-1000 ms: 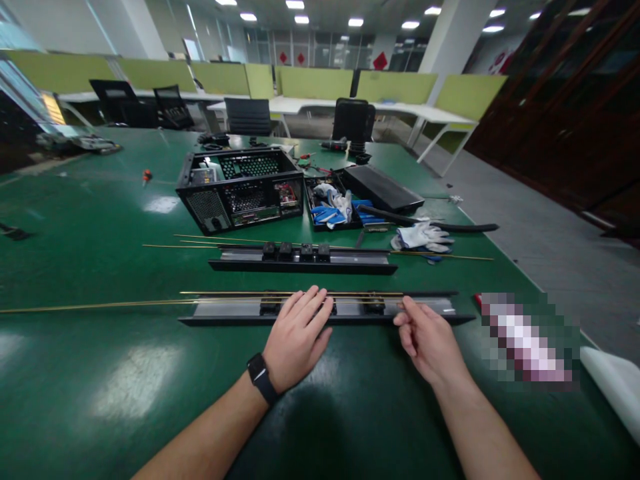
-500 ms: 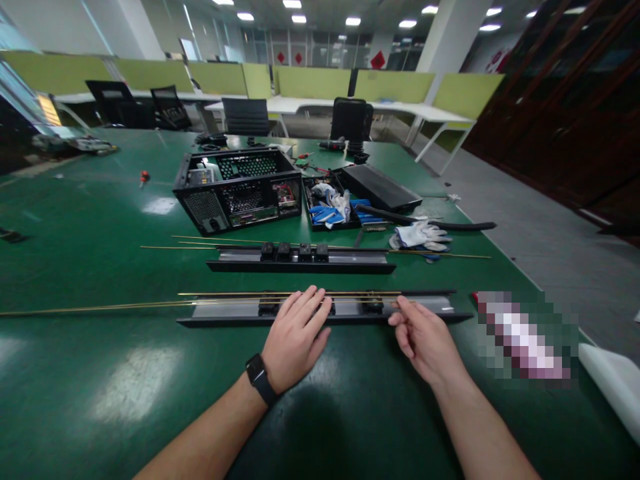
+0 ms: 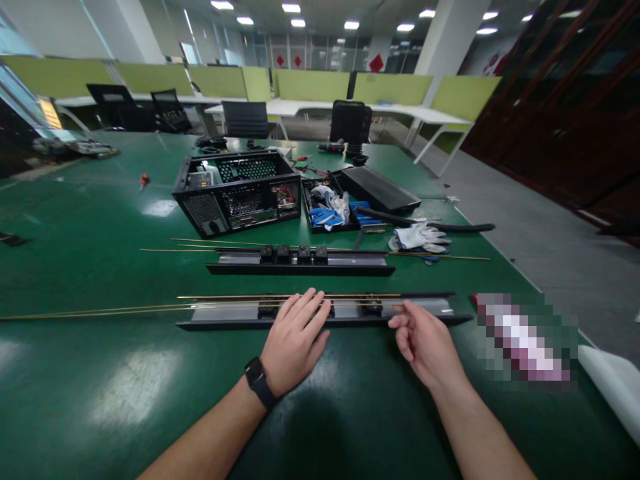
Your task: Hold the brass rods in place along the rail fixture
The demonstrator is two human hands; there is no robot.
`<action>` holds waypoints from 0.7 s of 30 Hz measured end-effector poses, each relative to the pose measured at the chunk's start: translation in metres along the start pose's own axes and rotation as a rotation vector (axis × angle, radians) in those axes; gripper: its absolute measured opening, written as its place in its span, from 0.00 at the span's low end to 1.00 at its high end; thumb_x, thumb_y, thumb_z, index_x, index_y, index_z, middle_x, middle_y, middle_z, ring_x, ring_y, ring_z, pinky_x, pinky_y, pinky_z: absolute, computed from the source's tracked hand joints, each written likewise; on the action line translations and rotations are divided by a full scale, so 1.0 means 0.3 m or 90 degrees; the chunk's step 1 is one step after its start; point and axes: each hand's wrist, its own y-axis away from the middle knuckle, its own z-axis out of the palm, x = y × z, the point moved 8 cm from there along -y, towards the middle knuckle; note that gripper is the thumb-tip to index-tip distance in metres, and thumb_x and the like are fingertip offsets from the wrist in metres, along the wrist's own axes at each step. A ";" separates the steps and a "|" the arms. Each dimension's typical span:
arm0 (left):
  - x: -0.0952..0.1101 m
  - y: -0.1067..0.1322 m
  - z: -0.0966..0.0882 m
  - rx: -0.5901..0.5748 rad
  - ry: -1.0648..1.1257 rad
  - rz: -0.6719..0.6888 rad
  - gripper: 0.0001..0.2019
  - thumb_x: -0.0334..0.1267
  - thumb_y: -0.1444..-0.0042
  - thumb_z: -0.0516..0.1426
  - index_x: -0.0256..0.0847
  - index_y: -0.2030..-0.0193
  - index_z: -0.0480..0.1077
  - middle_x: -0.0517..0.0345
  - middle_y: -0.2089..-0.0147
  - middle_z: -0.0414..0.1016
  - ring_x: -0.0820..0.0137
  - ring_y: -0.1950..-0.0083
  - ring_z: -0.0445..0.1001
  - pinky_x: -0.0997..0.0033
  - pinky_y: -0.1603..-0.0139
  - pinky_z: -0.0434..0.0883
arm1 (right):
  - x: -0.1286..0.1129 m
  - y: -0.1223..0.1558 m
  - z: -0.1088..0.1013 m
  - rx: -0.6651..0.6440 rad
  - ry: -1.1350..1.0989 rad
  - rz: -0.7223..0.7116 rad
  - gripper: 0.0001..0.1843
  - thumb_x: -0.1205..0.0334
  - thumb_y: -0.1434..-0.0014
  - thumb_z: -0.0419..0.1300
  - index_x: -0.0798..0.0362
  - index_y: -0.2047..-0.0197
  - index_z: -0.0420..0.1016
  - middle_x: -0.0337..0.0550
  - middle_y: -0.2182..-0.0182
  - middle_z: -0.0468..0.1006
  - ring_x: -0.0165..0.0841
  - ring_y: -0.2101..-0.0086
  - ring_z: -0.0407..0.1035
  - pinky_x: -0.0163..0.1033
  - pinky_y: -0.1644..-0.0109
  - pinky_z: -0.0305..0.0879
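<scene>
My left hand (image 3: 296,340), a dark watch on its wrist, lies with straight fingers across the middle of the nearer metal channel (image 3: 215,312). Beneath the fingers run thin brass rods (image 3: 225,298) laid lengthwise, and the hand partly hides black blocks in the channel. Near the right end my right hand (image 3: 425,340) is closed, fingers curled, its fingertips at the end of a brass rod (image 3: 397,306). Just left of those fingertips sits a black block (image 3: 372,305) in the channel.
Behind lies a second channel (image 3: 300,269) with several black blocks and more thin rods. Further back are an open computer case (image 3: 235,193), a tray with gloves (image 3: 330,210), a black panel (image 3: 383,189) and a white glove (image 3: 420,237). A pixelated object (image 3: 523,340) lies right.
My right fingertips have shifted very slightly at the rod end. My left hand stays on the channel, and the camera view has tilted a little.
</scene>
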 end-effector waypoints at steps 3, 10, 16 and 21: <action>-0.002 0.000 0.002 -0.004 0.003 -0.002 0.26 0.36 0.35 0.54 0.39 0.31 0.60 0.49 0.30 0.63 0.58 0.27 0.57 0.49 0.28 0.58 | -0.008 0.000 -0.002 0.001 -0.004 -0.015 0.20 0.48 0.47 0.70 0.56 0.65 0.73 0.44 0.77 0.78 0.24 0.89 0.59 0.27 0.91 0.47; -0.002 0.001 0.003 -0.003 0.009 -0.008 0.26 0.36 0.35 0.54 0.40 0.30 0.60 0.49 0.29 0.62 0.58 0.27 0.57 0.50 0.28 0.57 | -0.007 0.000 0.006 -0.030 -0.005 -0.012 0.22 0.48 0.50 0.73 0.56 0.63 0.75 0.42 0.77 0.77 0.23 0.88 0.59 0.26 0.91 0.47; 0.002 0.003 0.004 -0.009 0.005 -0.005 0.26 0.36 0.35 0.54 0.39 0.30 0.60 0.49 0.29 0.61 0.58 0.26 0.56 0.49 0.28 0.57 | 0.008 -0.001 0.010 -0.040 0.006 0.015 0.22 0.46 0.47 0.71 0.57 0.63 0.75 0.45 0.75 0.78 0.23 0.88 0.60 0.27 0.91 0.46; 0.002 0.001 0.002 -0.008 0.002 0.000 0.27 0.36 0.35 0.54 0.39 0.30 0.59 0.49 0.29 0.62 0.57 0.27 0.57 0.50 0.28 0.58 | 0.010 0.000 0.024 -0.051 0.024 0.010 0.22 0.46 0.49 0.72 0.57 0.65 0.75 0.45 0.74 0.79 0.23 0.89 0.59 0.27 0.91 0.46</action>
